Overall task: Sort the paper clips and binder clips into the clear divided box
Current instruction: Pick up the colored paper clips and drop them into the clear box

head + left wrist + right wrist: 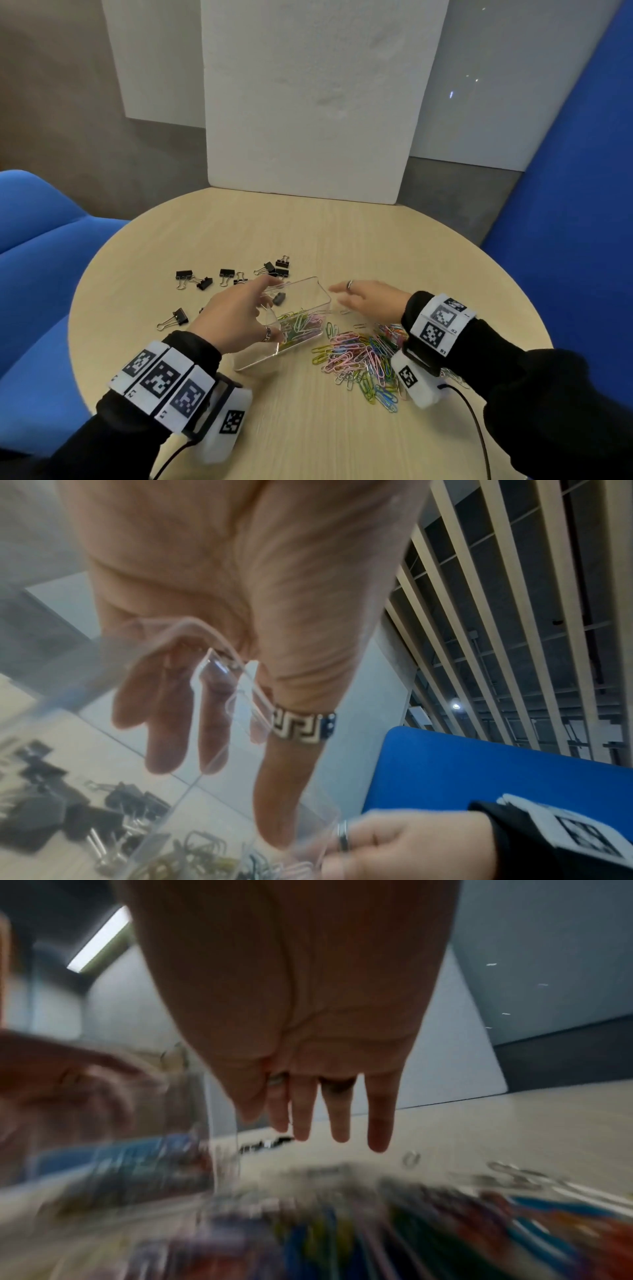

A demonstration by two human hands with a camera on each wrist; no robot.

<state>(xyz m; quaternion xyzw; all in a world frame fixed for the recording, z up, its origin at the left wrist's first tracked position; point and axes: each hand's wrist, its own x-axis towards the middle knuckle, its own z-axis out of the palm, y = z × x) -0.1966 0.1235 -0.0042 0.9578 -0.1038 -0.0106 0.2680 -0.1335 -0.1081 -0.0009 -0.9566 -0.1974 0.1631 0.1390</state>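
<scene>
A clear box [310, 291] stands mid-table, with coloured paper clips [301, 325] in its near part and one black binder clip [279, 298] in its far part. My left hand [263, 308] holds the box at its left wall. In the left wrist view the fingers [164, 737] show through the wall [219, 666] and the ringed thumb [284, 777] reaches inside. My right hand [339, 295] hovers just right of the box with straight fingers [339, 1123], holding nothing. A loose pile of paper clips [363, 359] lies under the right wrist. Several binder clips [205, 282] lie to the left.
The round wooden table [308, 233] has a white foam board [308, 102] leaning at its far edge. A blue seat [41, 257] is on the left and a blue panel [582, 205] on the right. The right wrist view is blurred.
</scene>
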